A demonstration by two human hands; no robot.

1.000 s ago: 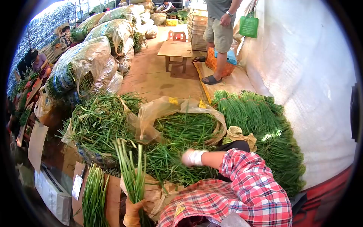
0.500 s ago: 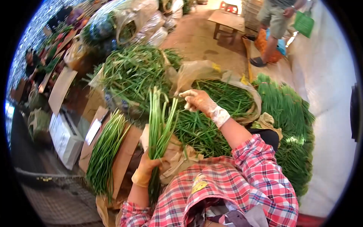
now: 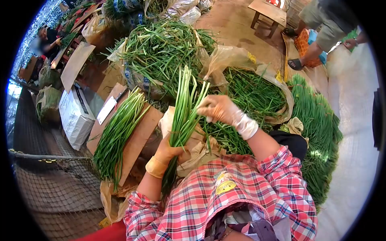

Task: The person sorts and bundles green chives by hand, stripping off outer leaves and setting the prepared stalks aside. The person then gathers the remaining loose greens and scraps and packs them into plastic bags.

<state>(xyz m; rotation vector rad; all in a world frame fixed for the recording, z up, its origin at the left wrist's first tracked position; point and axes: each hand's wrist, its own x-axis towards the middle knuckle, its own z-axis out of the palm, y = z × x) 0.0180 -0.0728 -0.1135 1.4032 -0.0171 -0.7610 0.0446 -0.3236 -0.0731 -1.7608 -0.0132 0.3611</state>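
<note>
My left hand (image 3: 167, 154), gloved, is closed round an upright bunch of garlic chives (image 3: 183, 116), pale stem ends at the top and green leaves hanging below the fist. Beside the right of those stems is my gloved right hand (image 3: 219, 110). Its fingers are bent together at an outer stalk and slightly blurred; what they pinch, if anything, is hidden. To the left, another bunch of chives (image 3: 120, 136) lies on a cardboard sheet (image 3: 138, 146). Loose chives (image 3: 255, 94) fill an open plastic bag (image 3: 225, 60) beyond my right hand.
A heap of green leaves (image 3: 161, 56) stands ahead. Stacked chives (image 3: 315, 128) line the right side. A knife (image 3: 107, 109) lies on cardboard near a white box (image 3: 76, 118). A person's sandalled foot (image 3: 296, 63) is at upper right, near a low wooden table (image 3: 268, 12).
My right hand has come down and in against the stalks, its fingers now closer to the bunch. The left hand keeps its hold. The whole view has shifted, and the standing person has moved.
</note>
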